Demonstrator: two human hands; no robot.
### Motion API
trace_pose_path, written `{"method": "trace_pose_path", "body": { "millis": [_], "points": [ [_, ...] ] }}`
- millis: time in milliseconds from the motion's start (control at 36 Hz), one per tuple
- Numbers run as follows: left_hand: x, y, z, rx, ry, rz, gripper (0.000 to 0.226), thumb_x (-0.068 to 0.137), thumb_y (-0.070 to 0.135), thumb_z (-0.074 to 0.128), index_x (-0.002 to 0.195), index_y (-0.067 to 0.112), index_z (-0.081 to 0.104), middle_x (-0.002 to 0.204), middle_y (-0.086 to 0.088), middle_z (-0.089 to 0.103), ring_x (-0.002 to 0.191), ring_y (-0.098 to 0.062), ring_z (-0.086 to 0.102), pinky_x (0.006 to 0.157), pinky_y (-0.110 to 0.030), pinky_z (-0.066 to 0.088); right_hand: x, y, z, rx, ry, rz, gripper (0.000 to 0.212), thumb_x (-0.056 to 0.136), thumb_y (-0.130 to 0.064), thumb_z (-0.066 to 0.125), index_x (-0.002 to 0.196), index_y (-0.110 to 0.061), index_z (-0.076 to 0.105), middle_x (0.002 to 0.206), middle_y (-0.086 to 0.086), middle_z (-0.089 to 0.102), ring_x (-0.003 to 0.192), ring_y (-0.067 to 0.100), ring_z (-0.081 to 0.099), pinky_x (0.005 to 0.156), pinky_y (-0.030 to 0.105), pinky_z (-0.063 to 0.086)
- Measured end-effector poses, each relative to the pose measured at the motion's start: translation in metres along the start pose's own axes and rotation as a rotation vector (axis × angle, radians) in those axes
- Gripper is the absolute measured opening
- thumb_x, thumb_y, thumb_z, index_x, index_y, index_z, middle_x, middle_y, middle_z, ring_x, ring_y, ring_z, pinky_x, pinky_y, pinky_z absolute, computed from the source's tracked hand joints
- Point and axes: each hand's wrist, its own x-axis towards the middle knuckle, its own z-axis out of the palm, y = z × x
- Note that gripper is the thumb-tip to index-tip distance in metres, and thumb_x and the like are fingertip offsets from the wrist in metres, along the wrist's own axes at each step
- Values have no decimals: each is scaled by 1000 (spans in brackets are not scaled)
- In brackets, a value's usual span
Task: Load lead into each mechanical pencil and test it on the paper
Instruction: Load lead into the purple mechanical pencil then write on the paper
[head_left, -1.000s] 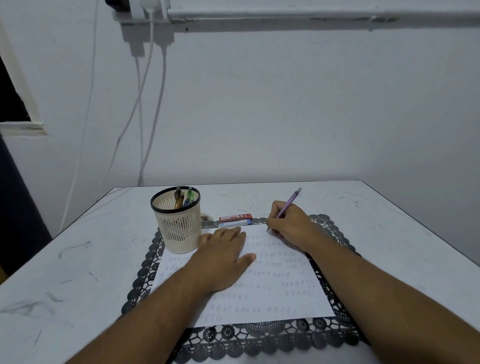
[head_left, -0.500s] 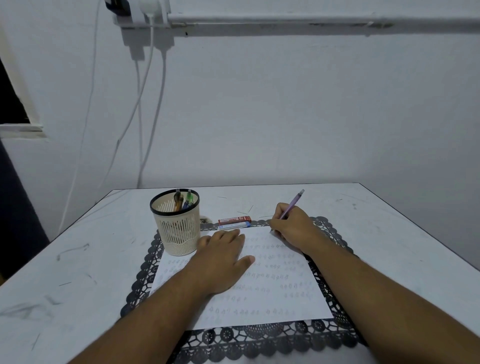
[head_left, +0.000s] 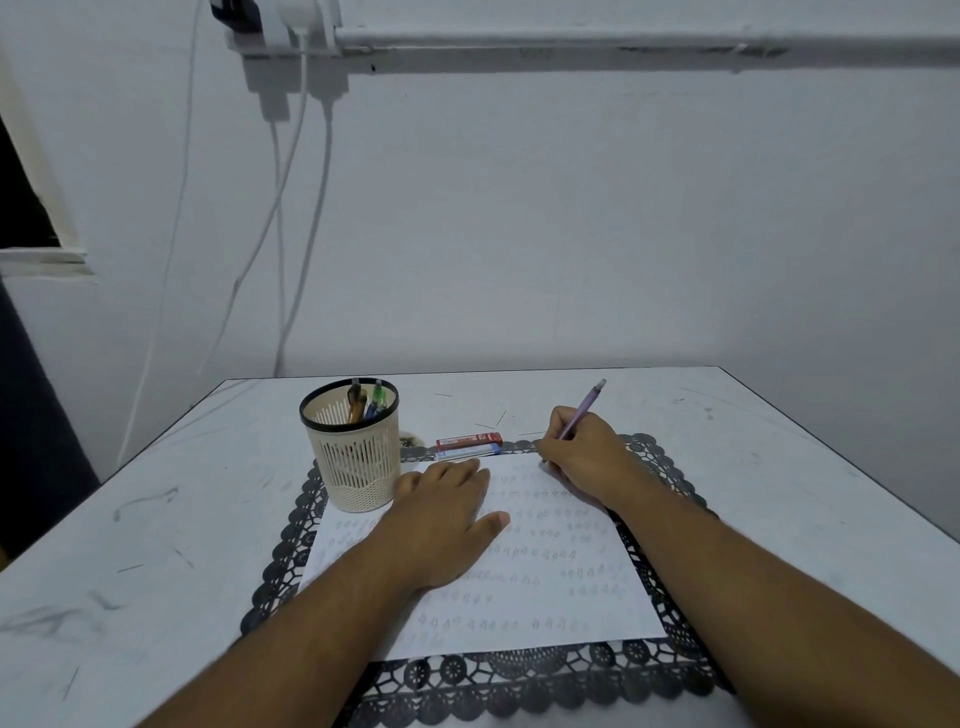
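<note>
A person's right hand (head_left: 584, 457) grips a purple mechanical pencil (head_left: 583, 410) at the far right corner of the paper (head_left: 561, 582), mid-tabletop. The left hand (head_left: 441, 519) lies flat, fingers straight, pressing the sheet. Two lead cases (head_left: 469, 446) rest just beyond its far edge.

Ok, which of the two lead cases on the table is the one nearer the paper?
The blue lead case, lying at the white paper's far edge; the red lead case lies just behind it, farther away.
</note>
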Motion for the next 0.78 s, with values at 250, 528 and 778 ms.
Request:
{"method": "trace_pose_path", "body": {
  "millis": [250, 528, 778],
  "points": [
    [-1, 1, -2, 1, -6, 1, 66, 106, 59, 27, 163, 25, 21, 172, 5, 12, 157, -19, 11, 125, -51, 9, -3, 1, -2, 95, 33, 33, 18, 89, -1, 69, 77, -5, 57, 68, 14, 55, 59, 19, 52, 47, 23, 44],
    [0, -1, 0, -2, -4, 2, 67, 106, 60, 26, 163, 26, 18, 173, 5, 10, 157, -18, 9, 125, -51, 9, -1, -1, -1, 29, 38, 18, 18, 88, 0, 68, 76, -6, 56, 70, 13, 55, 57, 16, 52, 45, 16, 41],
    [0, 1, -2, 7, -17, -7, 67, 106, 60, 26, 164, 26, 18, 173, 6, 9, 158, -19, 9, 126, -51, 8, -3, -2, -1, 21, 28, 7, 24, 90, -1, 67, 73, -9, 52, 72, 14, 57, 60, 17, 53, 43, 13, 40]
  ]
}}
